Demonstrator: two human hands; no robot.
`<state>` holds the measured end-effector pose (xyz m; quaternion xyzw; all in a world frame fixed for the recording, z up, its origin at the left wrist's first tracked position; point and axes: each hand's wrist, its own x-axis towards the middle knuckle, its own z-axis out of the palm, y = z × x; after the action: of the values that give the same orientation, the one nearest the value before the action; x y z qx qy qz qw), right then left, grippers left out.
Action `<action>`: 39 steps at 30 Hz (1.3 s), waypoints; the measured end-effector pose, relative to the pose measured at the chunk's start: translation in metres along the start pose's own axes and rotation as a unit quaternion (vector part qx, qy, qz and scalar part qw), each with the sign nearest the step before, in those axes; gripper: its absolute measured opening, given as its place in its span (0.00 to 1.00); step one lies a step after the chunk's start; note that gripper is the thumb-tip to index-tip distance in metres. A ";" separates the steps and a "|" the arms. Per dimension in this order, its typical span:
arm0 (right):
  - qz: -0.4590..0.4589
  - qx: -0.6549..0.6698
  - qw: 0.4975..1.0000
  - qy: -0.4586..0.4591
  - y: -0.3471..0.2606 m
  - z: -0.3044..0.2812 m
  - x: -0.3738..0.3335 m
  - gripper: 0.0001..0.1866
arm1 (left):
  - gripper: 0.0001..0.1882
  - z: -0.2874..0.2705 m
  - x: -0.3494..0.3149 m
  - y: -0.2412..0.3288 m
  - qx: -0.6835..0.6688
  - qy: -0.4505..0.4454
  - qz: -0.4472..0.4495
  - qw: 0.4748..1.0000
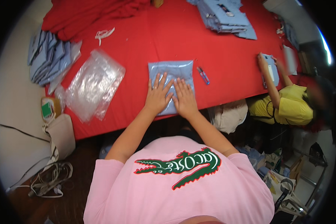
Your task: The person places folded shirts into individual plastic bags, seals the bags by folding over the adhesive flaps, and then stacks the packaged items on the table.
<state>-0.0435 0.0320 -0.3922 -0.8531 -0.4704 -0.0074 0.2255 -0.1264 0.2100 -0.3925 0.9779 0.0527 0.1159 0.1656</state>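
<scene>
Nearest is a pink shirt (175, 205) with a green crocodile on its front, worn by the person at the near edge of the red tabletop (134, 74). A folded blue garment (170, 68) in shiny clear plastic lies flat at that edge, straight ahead. The left hand (159, 94) rests palm down on its left part, fingers spread; the right hand (185, 98) lies on its right part, fingers slightly spread too. Neither hand pinches anything. Just right of the package are small blue-handled snips (204, 76); to its left lie clear plastic bags (95, 86). Off to the right, a person in a yellow top (295, 106) holds another blue piece (274, 69). Farther off are a left-hand blue pile (50, 59), a white string (104, 34), a right-hand blue stack (224, 18) and bunched red cloth (89, 16).
</scene>
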 end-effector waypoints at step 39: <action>0.331 0.639 0.693 -0.051 0.111 -0.185 0.030 0.18 | 0.29 -0.104 0.053 -0.001 -0.644 -0.019 -0.373 0.668</action>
<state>0.1000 -0.0674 -0.2609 -0.6027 -0.0600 0.4136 0.6798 -0.1007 0.2504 -0.2863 0.5289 0.3220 0.0309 0.7846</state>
